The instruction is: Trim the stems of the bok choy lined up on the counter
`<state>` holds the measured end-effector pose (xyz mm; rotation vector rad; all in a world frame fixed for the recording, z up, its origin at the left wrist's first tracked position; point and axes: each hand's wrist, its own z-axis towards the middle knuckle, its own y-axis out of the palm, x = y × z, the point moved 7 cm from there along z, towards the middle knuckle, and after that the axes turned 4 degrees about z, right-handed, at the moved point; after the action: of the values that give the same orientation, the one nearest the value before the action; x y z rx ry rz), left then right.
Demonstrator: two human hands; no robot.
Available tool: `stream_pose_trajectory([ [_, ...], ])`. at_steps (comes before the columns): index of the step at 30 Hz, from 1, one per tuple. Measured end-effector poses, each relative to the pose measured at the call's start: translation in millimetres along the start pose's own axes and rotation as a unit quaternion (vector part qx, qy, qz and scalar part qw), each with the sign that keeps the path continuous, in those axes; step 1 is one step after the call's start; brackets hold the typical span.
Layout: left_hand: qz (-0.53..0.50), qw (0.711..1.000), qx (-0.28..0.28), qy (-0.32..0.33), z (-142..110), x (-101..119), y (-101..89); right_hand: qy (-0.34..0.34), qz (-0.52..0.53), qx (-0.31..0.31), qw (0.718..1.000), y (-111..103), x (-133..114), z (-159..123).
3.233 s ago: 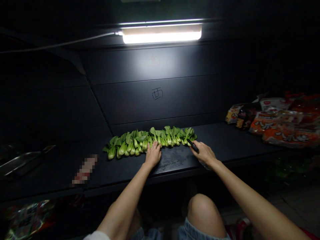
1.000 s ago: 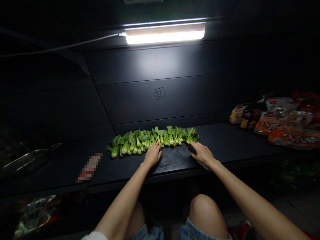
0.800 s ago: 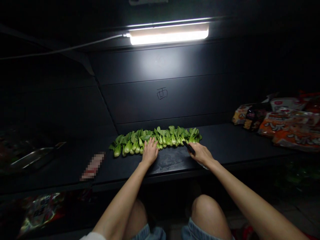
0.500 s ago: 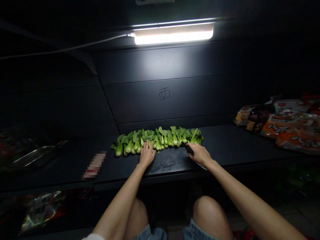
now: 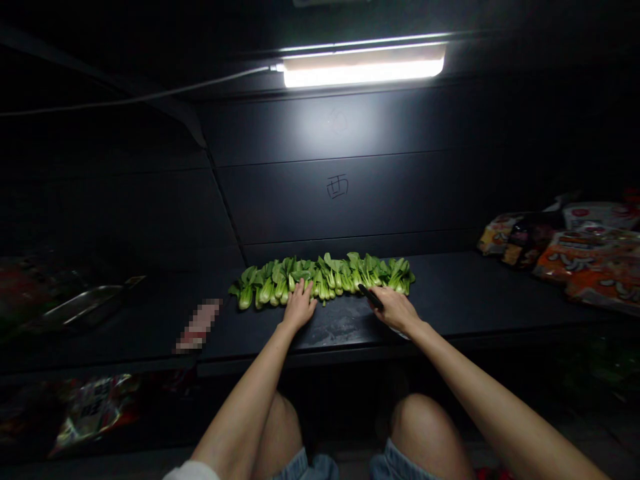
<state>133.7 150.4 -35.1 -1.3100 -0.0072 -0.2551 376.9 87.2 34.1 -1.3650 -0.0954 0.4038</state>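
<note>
Possible bruising or scattering of bok choy [image 5: 267, 291], from too firm a press by left hand [image 5: 300, 308], laid open on the stems; possible snagged stems, from a slip of right hand [image 5: 399, 312], closed around a black object [image 5: 371, 297]; green leaves, pale plump stems, crowded in an uneven row along the dark shelf [image 5: 450, 288], bases toward the near edge.

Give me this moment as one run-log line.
left hand: on bok choy row | right hand: holding black object | lamp: lit
</note>
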Motion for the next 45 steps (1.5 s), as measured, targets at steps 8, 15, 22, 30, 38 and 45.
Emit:
stream_pose_trajectory([
  [8,0.0,1.0,-0.006,0.005,0,0,0.4,-0.003,-0.009,0.002,1.0,3,-8,3],
  [15,-0.006,1.0,-0.012,0.01,-1,0,-0.9,-0.021,-0.005,0.001,1.0,7,-18,6],
  [22,-0.002,1.0,-0.015,0.015,-2,1,-2.5,-0.014,-0.011,-0.011,1.0,10,-24,9],
  [30,-0.018,0.999,-0.027,0.018,-2,0,-0.3,-0.013,-0.01,-0.026,1.0,14,-30,12],
  [38,-0.037,0.999,-0.006,0.031,-5,-7,-12.1,-0.019,-0.012,-0.032,0.999,16,-40,16],
  [45,-0.005,0.998,0.063,-0.007,-15,-29,-21.1,-0.03,-0.001,-0.022,0.999,19,-55,21],
])
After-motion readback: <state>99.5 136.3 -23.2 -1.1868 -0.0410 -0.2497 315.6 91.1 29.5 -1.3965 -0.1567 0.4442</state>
